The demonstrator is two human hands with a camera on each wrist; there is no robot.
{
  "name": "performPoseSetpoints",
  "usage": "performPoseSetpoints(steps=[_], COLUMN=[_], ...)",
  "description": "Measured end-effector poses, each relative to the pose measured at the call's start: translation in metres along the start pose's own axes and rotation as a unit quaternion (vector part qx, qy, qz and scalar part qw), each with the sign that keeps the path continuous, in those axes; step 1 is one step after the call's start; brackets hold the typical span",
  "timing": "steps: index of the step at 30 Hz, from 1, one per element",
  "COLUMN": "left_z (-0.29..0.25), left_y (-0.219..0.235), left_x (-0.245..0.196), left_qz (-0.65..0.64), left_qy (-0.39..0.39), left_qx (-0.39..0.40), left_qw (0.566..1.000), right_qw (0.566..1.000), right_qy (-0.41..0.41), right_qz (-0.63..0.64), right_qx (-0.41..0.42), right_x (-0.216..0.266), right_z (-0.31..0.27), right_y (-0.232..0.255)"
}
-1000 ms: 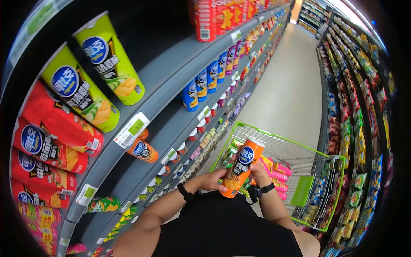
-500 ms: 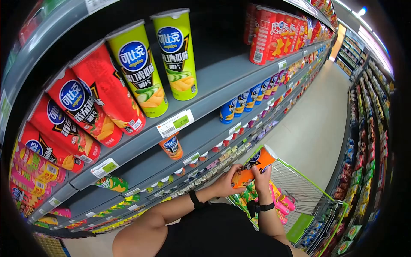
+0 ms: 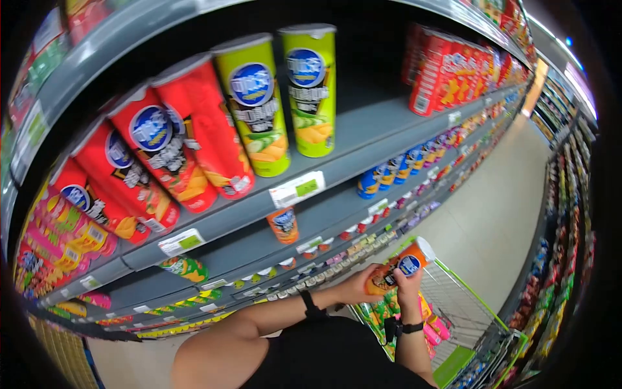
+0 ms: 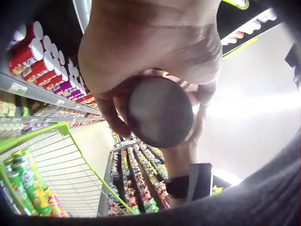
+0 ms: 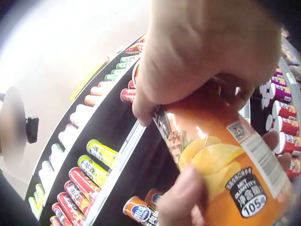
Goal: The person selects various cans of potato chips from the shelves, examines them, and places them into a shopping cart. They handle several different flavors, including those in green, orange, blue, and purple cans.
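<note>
Both hands hold one orange can of potato chips (image 3: pixel 409 264), tilted with its pale lid toward the upper right in the head view. My left hand (image 3: pixel 360 285) grips the can near its base. In the left wrist view, that hand (image 4: pixel 150 47) wraps round the can, whose round grey end (image 4: pixel 161 112) faces the camera. Higher up, my right hand (image 3: pixel 409 285) holds the can with its thumb across the front. The right wrist view shows the can's barcode side (image 5: pixel 240 160), with the right hand (image 5: pixel 207 52) above and a left thumb (image 5: pixel 183 193) against it.
A green-edged shopping cart (image 3: pixel 476 295) stands just beyond the hands, with green and pink packs inside. To the left, shelves hold red chip cans (image 3: pixel 165 155), green chip cans (image 3: pixel 308 97) and price tags (image 3: pixel 298 189). Shelves of bagged snacks (image 3: pixel 551 259) line the aisle's right side.
The head view has swung toward the left shelves. The can, first facing the camera, has been tipped and turned, its top now leaning up and right. Both hands keep holding it.
</note>
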State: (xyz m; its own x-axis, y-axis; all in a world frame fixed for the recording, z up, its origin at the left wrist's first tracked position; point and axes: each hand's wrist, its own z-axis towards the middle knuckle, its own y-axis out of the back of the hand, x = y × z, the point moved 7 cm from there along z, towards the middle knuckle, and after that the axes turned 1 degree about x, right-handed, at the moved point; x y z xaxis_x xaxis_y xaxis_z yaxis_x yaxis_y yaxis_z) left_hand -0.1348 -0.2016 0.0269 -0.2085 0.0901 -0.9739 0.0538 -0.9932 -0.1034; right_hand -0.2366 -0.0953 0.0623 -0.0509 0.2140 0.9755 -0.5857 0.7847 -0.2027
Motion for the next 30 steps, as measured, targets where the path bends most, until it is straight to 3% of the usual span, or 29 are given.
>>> performPoseSetpoints(steps=[2,3,4,6,7,8,10,11,14,15,16,18,20,22,24,25,30], left_z=[-0.002,-0.002,-0.006,-0.002,0.000,0.001,0.001,-0.004,-0.011,-0.014,-0.011,-0.005,-0.003,-0.002,-0.006,-0.007,-0.009], left_y=[0.011,0.013,0.014,0.010,0.007,0.005,-0.001,-0.009,-0.021,-0.023,-0.024,-0.026,-0.024,-0.019,-0.016,-0.015,-0.007], left_x=[-0.025,-0.035,-0.032,-0.029,-0.018,-0.008,0.003,0.001,-0.004,0.024,0.021,0.019,0.025,-0.012,0.023,0.020,0.017], left_qz=[0.220,0.231,0.232,0.228,0.164,0.101,-0.024,-0.097,-0.113,-0.096,-0.028,0.104,0.114,0.247,0.349,0.397,0.325], left_qy=[0.054,-0.010,0.016,0.058,0.077,0.099,0.113,0.103,0.138,0.157,0.172,0.199,0.179,0.241,0.142,0.089,0.163], left_qx=[-0.053,-0.107,-0.100,-0.070,-0.045,-0.022,0.063,0.093,0.168,0.183,0.190,0.205,0.128,0.130,0.053,0.014,0.047], left_qw=[0.973,0.967,0.967,0.969,0.982,0.990,0.991,0.986,0.969,0.966,0.966,0.953,0.969,0.930,0.925,0.913,0.930], right_qw=[0.999,0.999,0.999,0.996,0.990,0.998,0.992,0.988,0.970,0.959,0.946,0.958,0.979,0.989,0.992,0.996,1.000], right_qy=[0.044,0.029,0.024,0.029,0.045,0.025,-0.004,-0.007,-0.042,-0.067,-0.091,-0.067,-0.052,-0.065,-0.077,-0.037,-0.020], right_qz=[-0.004,0.009,-0.015,-0.070,-0.123,-0.036,0.108,0.121,0.190,0.234,0.277,0.273,0.197,0.120,0.027,-0.012,0.021], right_qx=[-0.022,-0.035,-0.037,-0.057,-0.059,-0.047,0.071,0.099,0.149,0.147,0.144,0.059,-0.018,-0.051,-0.091,-0.076,0.001], right_x=[0.001,-0.001,-0.007,-0.018,-0.026,-0.039,-0.026,-0.017,-0.006,-0.013,-0.021,-0.038,-0.044,-0.060,-0.067,-0.057,-0.042], right_z=[0.001,-0.002,-0.006,-0.011,-0.013,-0.014,-0.020,-0.023,-0.033,-0.034,-0.036,-0.033,-0.028,-0.027,-0.028,-0.028,-0.029], right_y=[-0.003,-0.004,-0.003,0.014,0.025,0.031,0.013,0.005,-0.007,-0.004,0.000,0.019,0.031,0.044,0.050,0.042,0.020])
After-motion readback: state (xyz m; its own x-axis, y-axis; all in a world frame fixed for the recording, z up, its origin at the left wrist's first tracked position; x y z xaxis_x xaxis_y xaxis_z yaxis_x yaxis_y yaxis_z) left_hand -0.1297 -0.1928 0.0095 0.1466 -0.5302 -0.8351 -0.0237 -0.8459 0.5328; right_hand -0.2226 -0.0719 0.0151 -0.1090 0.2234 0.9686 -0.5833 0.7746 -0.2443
